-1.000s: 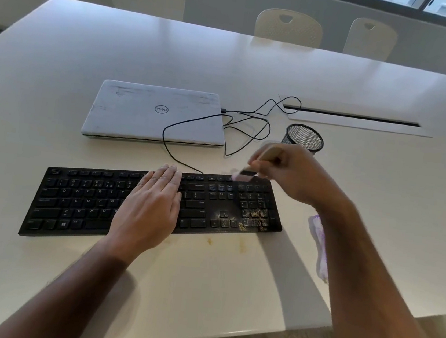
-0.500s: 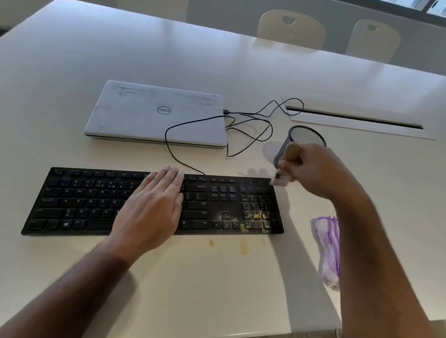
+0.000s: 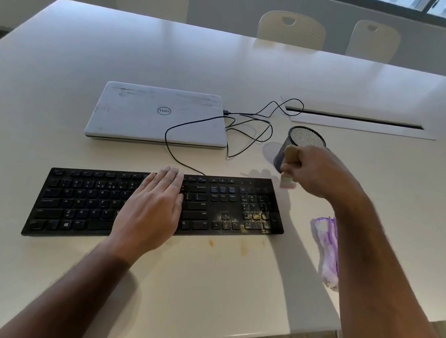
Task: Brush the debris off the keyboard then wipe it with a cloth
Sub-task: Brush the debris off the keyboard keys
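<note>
Two hands at work over a pale, smooth bench (image 3: 201,292). Left hand (image 3: 152,210) lies flat, fingers together and extended, palm down on the middle of the keyboard (image 3: 77,201); grips nothing, appears only to pin it. Keyboard: long, thin, black plastic, matte keys, stiff; likely light enough to skid under a sweep, so pressing it down is sensible. Beyond the left hand, a closed white laptop (image 3: 155,115), scuffed lid, with a thin black cable (image 3: 248,132) looping toward the right hand.

Between the hands, nearer the right: yellowish debris (image 3: 256,220), fine and grainy, strewn over the keypad keys, plus faint yellow smears on the bench just in front. Loose stuff; should flick off easily.

Right hand (image 3: 317,172) closed in a fist round a small brush (image 3: 287,167), tan handle end showing above the fist, blurred pale tip below, held just past the keyboard's far right corner. Bristles too blurred to judge. Behind the fist, a black mesh cup (image 3: 304,138), upright.

Right of the keyboard, under the right forearm: crumpled white-and-purple cloth (image 3: 328,249), soft, limp; pinch anywhere.
</note>
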### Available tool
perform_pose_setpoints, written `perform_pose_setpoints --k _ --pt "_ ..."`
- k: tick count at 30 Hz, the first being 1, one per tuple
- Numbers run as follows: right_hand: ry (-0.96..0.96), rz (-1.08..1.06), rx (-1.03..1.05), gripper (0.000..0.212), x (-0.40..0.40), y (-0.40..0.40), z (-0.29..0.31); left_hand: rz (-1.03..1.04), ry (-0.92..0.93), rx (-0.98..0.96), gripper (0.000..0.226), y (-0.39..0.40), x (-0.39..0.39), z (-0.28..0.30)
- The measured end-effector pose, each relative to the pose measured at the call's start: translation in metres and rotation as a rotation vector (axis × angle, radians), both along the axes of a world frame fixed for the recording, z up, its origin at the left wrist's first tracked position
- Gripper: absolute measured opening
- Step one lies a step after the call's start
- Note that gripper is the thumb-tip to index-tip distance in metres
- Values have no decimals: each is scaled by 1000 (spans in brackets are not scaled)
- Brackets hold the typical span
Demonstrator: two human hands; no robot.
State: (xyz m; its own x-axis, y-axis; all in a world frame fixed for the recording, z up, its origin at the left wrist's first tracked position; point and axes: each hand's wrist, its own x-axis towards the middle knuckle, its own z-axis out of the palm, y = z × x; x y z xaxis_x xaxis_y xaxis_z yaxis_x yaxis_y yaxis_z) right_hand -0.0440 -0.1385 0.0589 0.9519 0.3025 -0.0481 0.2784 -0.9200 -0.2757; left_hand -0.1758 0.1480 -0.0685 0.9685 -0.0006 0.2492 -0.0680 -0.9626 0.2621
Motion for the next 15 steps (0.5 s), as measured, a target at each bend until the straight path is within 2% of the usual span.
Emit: perform_pose_setpoints --k 3,6,10,12,15 --pt "89 132 249 21 -9 15 -5 -2 -2 4 62 -1 0 0" --pt "158 229 338 21 -16 37 -13 -1 -1 0 62 -1 0 0" --pt "292 244 540 15 -20 55 -19 2 -2 2 62 0 0 0" --pt "277 238 501 15 -16 47 -16 2 1 1 62 0 0 -1" --pt "192 152 286 17 -5 21 -7 -1 -7 -1 62 0 0 -1"
